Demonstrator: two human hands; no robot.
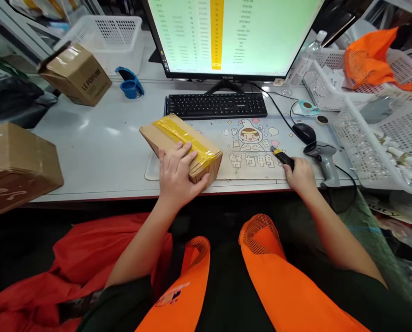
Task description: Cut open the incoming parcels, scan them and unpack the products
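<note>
A small cardboard box [206, 146] with yellow tape along its top rests tilted on the printed desk mat [233, 171]. My left hand [178, 173] lies over its near left side, fingers spread on the tape and cardboard. On the right, my right hand [301, 175] is closed around the black handle of a utility knife [282, 157]. The knife's yellow and metal front end points left toward the box, apart from it. Close to the right hand are a grey barcode scanner [325, 161] and a black mouse [304, 133].
Behind the mat stand a black keyboard [216, 105] and a monitor [226, 37]. Cardboard boxes [79, 76] and a blue tape dispenser [131, 87] are on the left. White baskets [358, 143] line the right side. A red cloth [98, 253] hangs below the desk edge.
</note>
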